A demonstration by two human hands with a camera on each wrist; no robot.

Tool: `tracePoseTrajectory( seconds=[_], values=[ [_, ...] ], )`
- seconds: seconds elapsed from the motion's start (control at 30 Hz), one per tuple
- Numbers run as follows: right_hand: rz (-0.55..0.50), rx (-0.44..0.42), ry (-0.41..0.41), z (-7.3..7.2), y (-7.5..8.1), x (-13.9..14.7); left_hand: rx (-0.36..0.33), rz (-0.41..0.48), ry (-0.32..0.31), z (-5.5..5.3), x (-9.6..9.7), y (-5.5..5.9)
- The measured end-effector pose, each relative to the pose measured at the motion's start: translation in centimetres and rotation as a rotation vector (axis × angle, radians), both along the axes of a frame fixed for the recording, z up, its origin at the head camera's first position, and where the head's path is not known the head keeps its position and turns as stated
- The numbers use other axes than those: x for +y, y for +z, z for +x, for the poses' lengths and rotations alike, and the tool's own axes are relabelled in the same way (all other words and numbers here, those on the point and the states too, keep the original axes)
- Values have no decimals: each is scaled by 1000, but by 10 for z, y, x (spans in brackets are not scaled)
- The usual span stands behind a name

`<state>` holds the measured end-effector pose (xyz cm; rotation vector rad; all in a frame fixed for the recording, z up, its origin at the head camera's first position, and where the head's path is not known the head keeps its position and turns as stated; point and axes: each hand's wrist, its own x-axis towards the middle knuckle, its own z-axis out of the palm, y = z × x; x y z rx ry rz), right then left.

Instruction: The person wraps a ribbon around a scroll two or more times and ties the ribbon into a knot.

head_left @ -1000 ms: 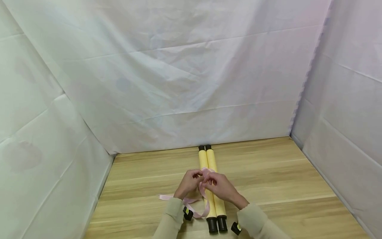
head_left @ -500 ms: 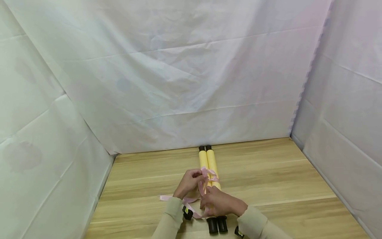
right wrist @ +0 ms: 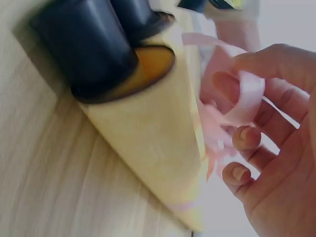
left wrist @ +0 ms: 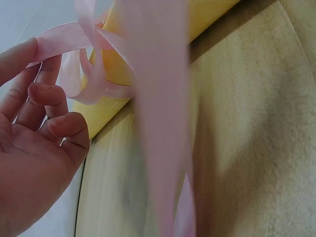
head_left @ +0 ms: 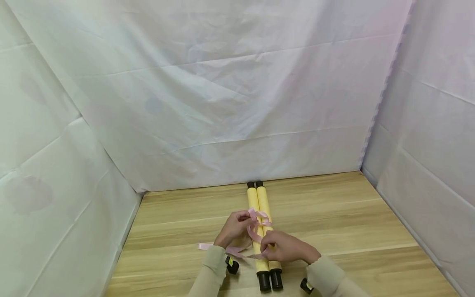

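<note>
Two yellow rods (head_left: 254,200) with black end caps (head_left: 264,282) lie side by side on the wooden table. A pink ribbon (head_left: 265,224) goes around them near their middle. My left hand (head_left: 235,226), just left of the rods, pinches one part of the ribbon between thumb and index finger; the left wrist view shows that pinched ribbon (left wrist: 61,40) close up. Over the nearer half of the rods, my right hand (head_left: 283,246) pinches another stretch. A loop of ribbon (right wrist: 248,96) bends around its fingertips in the right wrist view.
The ribbon's loose tail (head_left: 208,246) lies on the wooden table (head_left: 334,222) to the left. White cloth walls (head_left: 230,103) stand behind and at both sides. A black wrist device (head_left: 232,265) sits under the left cuff.
My right hand has come away from the knot area beside the left hand, toward the near end of the rods, then slightly right, drawing ribbon with it. The left hand has stayed nearly still.
</note>
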<state>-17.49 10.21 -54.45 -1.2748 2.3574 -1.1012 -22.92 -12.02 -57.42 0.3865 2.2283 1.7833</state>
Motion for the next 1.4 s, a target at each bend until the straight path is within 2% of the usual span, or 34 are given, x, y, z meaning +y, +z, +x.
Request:
tracePoseTrajectory(
  seconds=[0.2,0.43,0.63,0.73,0.87,0.97,1.03,1.1,1.17,1.23,1.4],
  values=[
    [-221,-237,-86,-5,-8,28,-47,45,-6,2,-3,1],
    [-476,-495,-211,-7,-23,63,-89,68,35,3,-3,1],
    [-659,-650,-331,-8,-42,85,-119,105,54,3,-2,-1],
    [-718,-718,-473,-5,-50,92,-129,116,58,3,-2,-1],
    [-683,-774,-767,-2,-54,99,-139,123,51,2,-2,-1],
    [-565,-746,-956,-2,-51,101,-140,125,49,1,-2,-2],
    [-441,-671,-1033,-3,-47,100,-143,133,55,0,-2,-2],
    [-321,-565,-1066,-4,-43,97,-143,132,66,1,-1,-2],
    [-249,-465,-1053,-4,-37,91,-147,134,76,1,-1,-3],
    [-221,-380,-1009,-5,-31,82,-140,129,81,1,-1,-3],
    [-208,-231,-783,-9,-20,51,-111,125,83,1,1,-3]
  ],
)
